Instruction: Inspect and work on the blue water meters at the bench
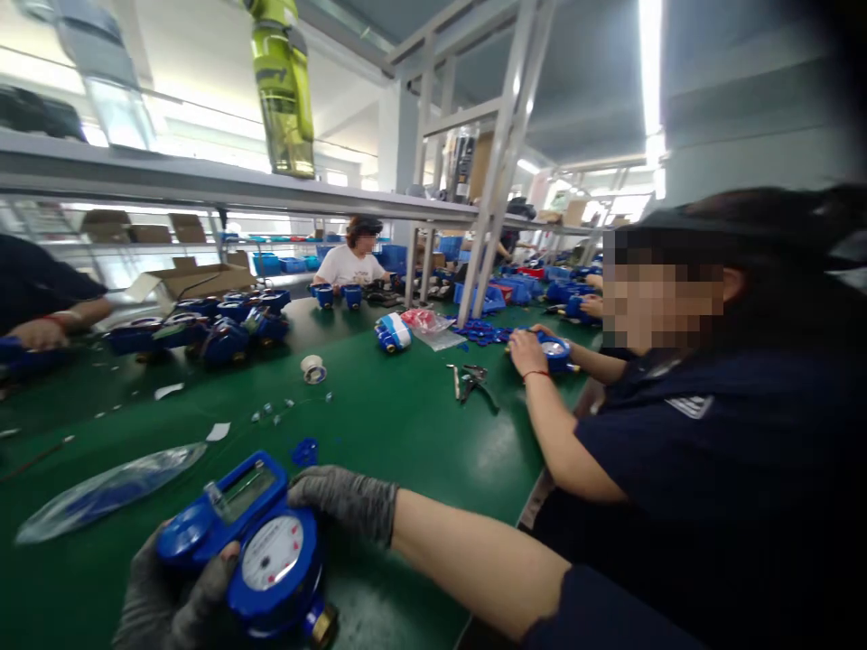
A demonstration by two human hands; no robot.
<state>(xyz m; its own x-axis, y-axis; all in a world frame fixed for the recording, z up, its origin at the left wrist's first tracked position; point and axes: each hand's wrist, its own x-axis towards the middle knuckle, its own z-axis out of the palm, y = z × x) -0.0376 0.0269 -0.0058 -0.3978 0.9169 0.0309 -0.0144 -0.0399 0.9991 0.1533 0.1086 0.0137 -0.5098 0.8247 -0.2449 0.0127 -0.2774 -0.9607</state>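
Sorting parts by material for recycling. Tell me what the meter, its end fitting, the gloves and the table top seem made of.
Meter: glossy blue housing, probably moulded plastic, with a clear window over the white dial.
End fitting: yellowish metallic shine, likely brass.
Gloves on the left hand and right hand: grey, matte, apparently knit fabric.
Table top: smooth green sheet with soft reflections, perhaps rubber or vinyl matting.

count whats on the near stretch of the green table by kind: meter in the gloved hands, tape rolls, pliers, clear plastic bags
blue water meter, held by the left hand and right hand: 1
tape roll: 1
pliers: 1
clear plastic bags, one near, one with red parts: 2
Total: 5
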